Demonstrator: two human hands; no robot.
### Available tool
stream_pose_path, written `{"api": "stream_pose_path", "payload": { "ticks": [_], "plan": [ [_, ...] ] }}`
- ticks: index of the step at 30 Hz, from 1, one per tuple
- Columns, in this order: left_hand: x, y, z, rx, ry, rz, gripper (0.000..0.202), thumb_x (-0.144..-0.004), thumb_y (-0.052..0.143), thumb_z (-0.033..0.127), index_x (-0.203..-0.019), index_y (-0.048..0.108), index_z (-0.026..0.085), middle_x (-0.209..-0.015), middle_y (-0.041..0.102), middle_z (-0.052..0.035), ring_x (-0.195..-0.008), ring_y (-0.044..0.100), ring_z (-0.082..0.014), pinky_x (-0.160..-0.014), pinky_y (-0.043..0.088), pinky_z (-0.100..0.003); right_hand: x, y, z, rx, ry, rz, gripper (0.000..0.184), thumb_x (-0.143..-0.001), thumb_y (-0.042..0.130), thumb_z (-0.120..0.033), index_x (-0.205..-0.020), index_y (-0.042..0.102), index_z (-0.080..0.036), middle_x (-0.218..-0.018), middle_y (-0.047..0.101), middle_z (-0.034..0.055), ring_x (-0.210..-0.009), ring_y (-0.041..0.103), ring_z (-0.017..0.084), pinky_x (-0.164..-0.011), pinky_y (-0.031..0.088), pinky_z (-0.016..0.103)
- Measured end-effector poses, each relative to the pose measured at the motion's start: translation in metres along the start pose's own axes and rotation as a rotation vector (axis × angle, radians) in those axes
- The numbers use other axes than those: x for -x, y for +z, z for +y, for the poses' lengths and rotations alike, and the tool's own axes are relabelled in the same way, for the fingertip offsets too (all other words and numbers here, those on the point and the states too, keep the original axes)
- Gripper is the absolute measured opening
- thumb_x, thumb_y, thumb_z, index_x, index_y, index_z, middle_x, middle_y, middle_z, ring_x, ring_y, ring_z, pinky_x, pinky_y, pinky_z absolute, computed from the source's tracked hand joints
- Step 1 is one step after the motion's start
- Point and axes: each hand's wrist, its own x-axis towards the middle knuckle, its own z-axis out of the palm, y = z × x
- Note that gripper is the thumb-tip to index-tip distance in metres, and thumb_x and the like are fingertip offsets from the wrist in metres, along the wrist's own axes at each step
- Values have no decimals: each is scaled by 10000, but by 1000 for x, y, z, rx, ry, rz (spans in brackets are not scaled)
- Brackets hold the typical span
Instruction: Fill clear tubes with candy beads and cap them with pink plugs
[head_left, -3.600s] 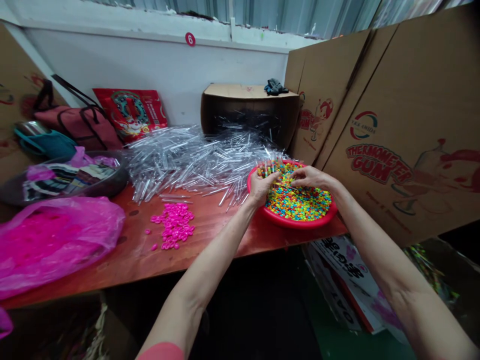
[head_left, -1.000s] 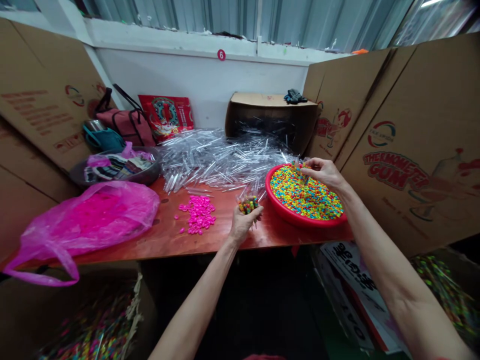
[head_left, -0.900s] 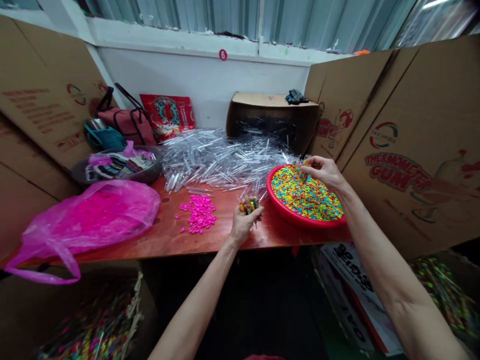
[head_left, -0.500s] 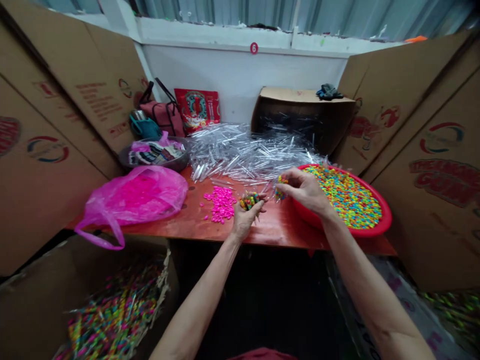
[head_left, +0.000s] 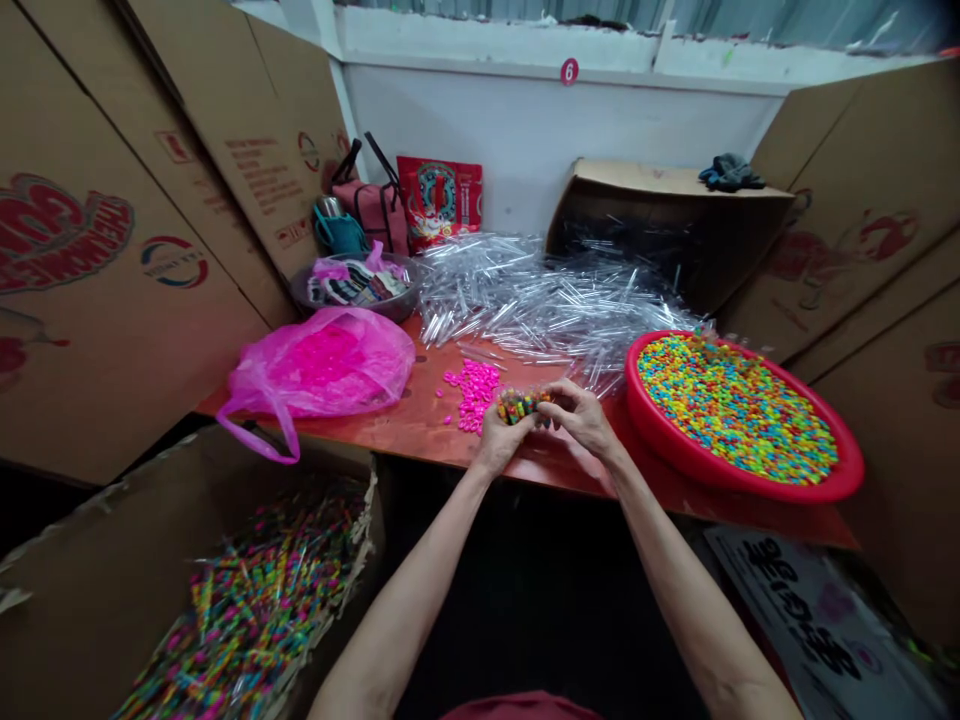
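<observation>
My left hand (head_left: 496, 440) is closed around a bundle of clear tubes filled with coloured candy (head_left: 520, 405), held upright over the front edge of the red-brown table (head_left: 420, 430). My right hand (head_left: 583, 420) meets it from the right, fingers curled on the same bundle. A red basin (head_left: 742, 478) heaped with small multicoloured candies stands just right of the hands. A small heap of pink caps (head_left: 474, 385) lies just left of them. Behind, a big pile of empty clear tubes (head_left: 540, 300) covers the table.
A pink plastic bag (head_left: 322, 365) lies at the left, a grey bowl (head_left: 356, 290) and bags behind it. A cardboard box of filled tubes (head_left: 247, 610) stands low at the left. Cardboard sheets (head_left: 112, 260) wall both sides. A dark box (head_left: 667, 230) stands at the back.
My right hand left the red basin and came left with tubes to join the bundle in my left hand. The view swung left and down, showing the box of filled tubes.
</observation>
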Motion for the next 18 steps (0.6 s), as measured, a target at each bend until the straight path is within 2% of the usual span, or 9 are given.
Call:
{"api": "stream_pose_path", "payload": {
  "ticks": [5,8,11,14,16,18],
  "plan": [
    [-1,4,-4,-7,-20,-58,463,-631,928,329,-1027,753,164,-954,764,-38,-812,703,-160,-777,568,-265,11,2,-1,-68,-1,79,277,-834,770,-448,-980,703,-222,-879,632,11,-690,636,155,-606,563,284],
    [2,8,-11,2,-77,-98,458,-625,933,336,-1010,766,153,-968,770,-59,-835,710,-172,-806,579,-283,21,7,6,-44,-20,160,258,-838,766,-430,-995,709,-234,-931,620,19,-798,645,170,-673,591,286],
    [5,11,-12,-7,-67,-74,424,-616,937,344,-954,769,150,-907,767,-55,-789,706,-165,-776,586,-285,29,10,10,-29,-16,184,284,-847,762,-433,-1054,703,-247,-962,627,24,-824,653,180,-703,609,309],
    [6,4,2,-22,-16,4,362,-621,929,340,-889,769,156,-857,763,-49,-751,704,-164,-726,588,-277,29,11,10,-38,-23,217,326,-893,716,-447,-1151,662,-254,-971,655,27,-764,658,178,-701,613,339],
    [4,-10,21,-44,37,93,305,-643,914,329,-851,772,157,-829,763,-51,-734,708,-173,-710,594,-283,25,15,10,83,-98,280,271,-941,657,-440,-1130,670,-248,-982,671,47,-801,664,199,-755,604,369],
    [2,-31,45,-80,120,211,282,-648,909,304,-855,781,160,-837,770,-50,-737,716,-177,-729,604,-292,18,28,11,283,-216,270,208,-974,610,-395,-1077,707,-243,-1020,692,82,-918,671,241,-861,578,415]
  ]
}}
